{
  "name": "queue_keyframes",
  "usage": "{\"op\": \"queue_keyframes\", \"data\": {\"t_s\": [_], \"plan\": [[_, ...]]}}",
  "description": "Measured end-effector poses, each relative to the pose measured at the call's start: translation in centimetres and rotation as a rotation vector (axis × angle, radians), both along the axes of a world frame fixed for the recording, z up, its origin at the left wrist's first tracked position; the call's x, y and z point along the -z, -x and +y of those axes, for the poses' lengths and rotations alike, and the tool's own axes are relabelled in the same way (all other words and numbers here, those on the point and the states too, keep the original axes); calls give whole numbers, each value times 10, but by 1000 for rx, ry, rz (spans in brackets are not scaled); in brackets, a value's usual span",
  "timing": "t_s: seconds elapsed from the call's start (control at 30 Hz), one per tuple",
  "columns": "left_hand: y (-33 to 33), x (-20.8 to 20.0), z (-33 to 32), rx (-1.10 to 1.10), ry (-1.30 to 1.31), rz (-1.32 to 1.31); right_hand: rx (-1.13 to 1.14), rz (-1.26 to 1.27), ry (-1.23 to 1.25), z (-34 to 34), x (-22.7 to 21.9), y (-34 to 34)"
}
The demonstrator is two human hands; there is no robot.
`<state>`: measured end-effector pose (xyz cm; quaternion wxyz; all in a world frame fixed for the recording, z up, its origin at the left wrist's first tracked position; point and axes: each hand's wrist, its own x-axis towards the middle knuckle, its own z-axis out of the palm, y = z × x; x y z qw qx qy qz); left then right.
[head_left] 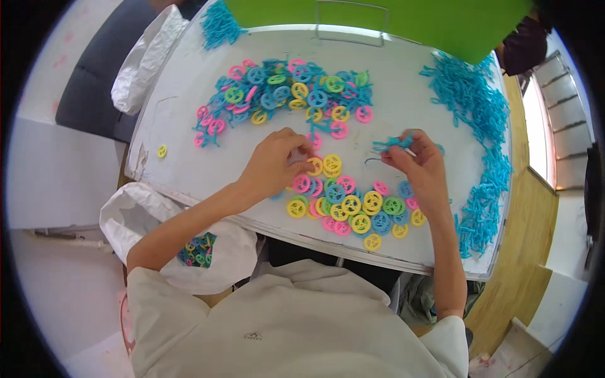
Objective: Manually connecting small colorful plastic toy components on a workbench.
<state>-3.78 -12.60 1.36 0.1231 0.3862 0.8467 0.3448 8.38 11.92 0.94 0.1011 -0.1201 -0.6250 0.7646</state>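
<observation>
My left hand (277,162) is closed, its thumb and fingertips pinching the rim of a small yellow plastic wheel (316,165). Just in front of me lies a spread of pink, blue, green and yellow plastic wheels (351,205), some overlapping. To the right, my right hand (421,165) is raised above the table, its fingers closed round several thin blue plastic pieces (396,144). Farther off, a heap of wheels mixed with blue pieces (277,91) covers the table's far middle.
A long pile of blue plastic pieces (482,151) runs along the right edge of the white table (208,167); a smaller pile (219,26) sits far left. A green panel (428,25) stands at the back. One white sack (236,252) at lower left holds coloured parts.
</observation>
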Motion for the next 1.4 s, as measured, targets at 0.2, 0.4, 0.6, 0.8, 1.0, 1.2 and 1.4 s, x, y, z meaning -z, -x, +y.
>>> {"op": "queue_keyframes", "data": {"t_s": [0.2, 0.4, 0.6, 0.8, 1.0, 1.2, 1.4], "plan": [[-4, -23, 29, -87, -87, -429, -26, -35, -131, 4, 0, 1], [-6, -38, 83, -99, -459, -819, 20, 7, -228, 5, -5, 0], [-11, -25, 108, -70, -476, -900, 101, 43, -232, 12, -1, -1], [-10, -16, 121, -112, -494, -810, 98, 18, -182, 16, 1, -1], [-19, 2, 120, -73, -545, -537, 42, -31, -160, 20, 4, 1], [-14, -7, 120, -178, -505, -892, -6, -104, -220, 18, -4, -1], [-20, 2, 117, -60, -472, -590, -34, -104, -235, 18, 1, 0]]}}
